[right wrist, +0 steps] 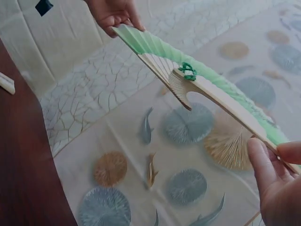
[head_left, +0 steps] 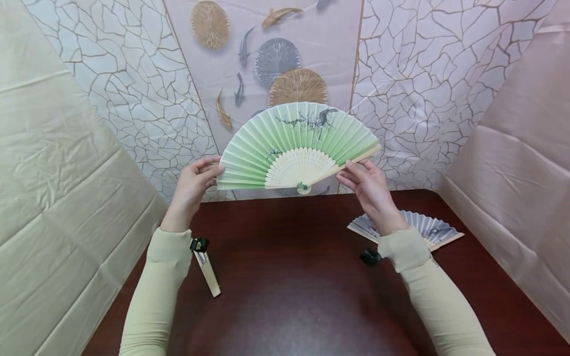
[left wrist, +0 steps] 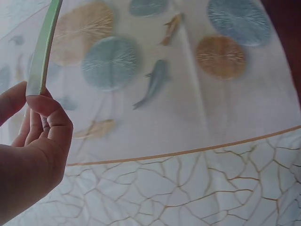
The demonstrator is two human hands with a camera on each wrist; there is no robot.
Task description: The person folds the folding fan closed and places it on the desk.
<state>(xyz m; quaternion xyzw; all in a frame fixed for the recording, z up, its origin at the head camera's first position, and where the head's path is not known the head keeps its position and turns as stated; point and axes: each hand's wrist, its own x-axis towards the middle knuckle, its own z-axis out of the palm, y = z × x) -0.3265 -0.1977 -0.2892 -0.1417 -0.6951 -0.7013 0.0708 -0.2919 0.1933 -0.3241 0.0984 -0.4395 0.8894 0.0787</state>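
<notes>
A spread green-and-white folding fan [head_left: 296, 128] with a dark branch print and pale pierced ribs is held up above the far end of the table. My left hand [head_left: 192, 184] pinches its left end between thumb and fingers. On the right, my right hand [head_left: 366, 185] pinches the wooden guard stick. A green knotted cord [right wrist: 187, 71] hangs at the pivot in the right wrist view. In the left wrist view the fan [left wrist: 43, 52] appears nearly edge-on, gripped by the left hand [left wrist: 40, 134].
A second, greyish fan [head_left: 429, 227] lies spread on the dark red table [head_left: 285, 277], partly hidden behind my right forearm. Beside my left wrist lies a folded fan [head_left: 207, 274], its upper end covered. Patterned cloth [head_left: 396, 74] hangs behind, with plain cloth at both sides.
</notes>
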